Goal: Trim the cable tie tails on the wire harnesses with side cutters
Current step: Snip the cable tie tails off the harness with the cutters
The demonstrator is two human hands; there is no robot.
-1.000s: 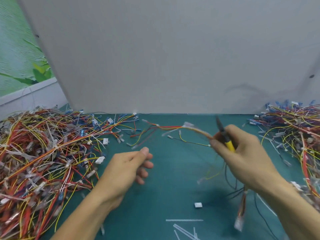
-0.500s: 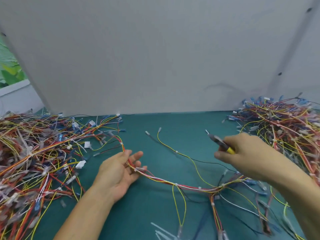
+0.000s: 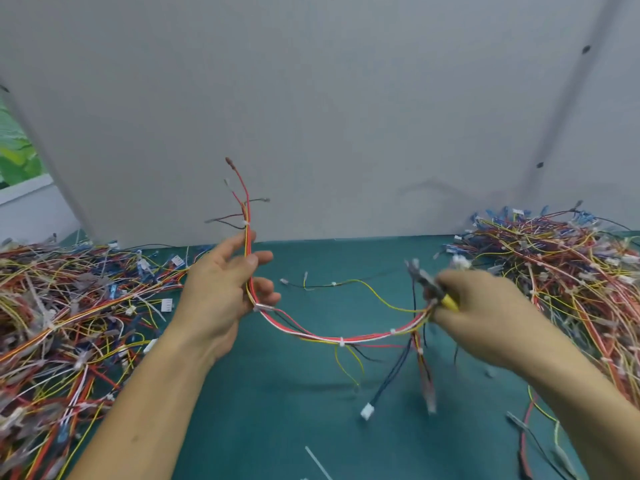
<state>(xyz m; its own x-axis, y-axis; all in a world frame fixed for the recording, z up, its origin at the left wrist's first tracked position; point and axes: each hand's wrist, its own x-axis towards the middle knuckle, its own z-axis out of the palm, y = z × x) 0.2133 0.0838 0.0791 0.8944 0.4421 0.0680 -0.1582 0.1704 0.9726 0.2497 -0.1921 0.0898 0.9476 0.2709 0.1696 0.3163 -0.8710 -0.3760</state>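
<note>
Left hand point(image 3: 225, 296) is gripping the wire harness point(image 3: 341, 339), loose ends pointing up at frame centre. Harness is sagging rightward to the right hand point(image 3: 485, 317), which is holding it and the cutters point(image 3: 429, 285), tips aiming upper left.

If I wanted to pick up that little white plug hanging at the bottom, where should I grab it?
Pinch the white plug by its two flat sides, coming from below or the front. It dangles free on dark wires from the wire bundle held between both hands, so nothing blocks it. Its blocky body probably gives a firmer hold than the thin wires above.
</note>
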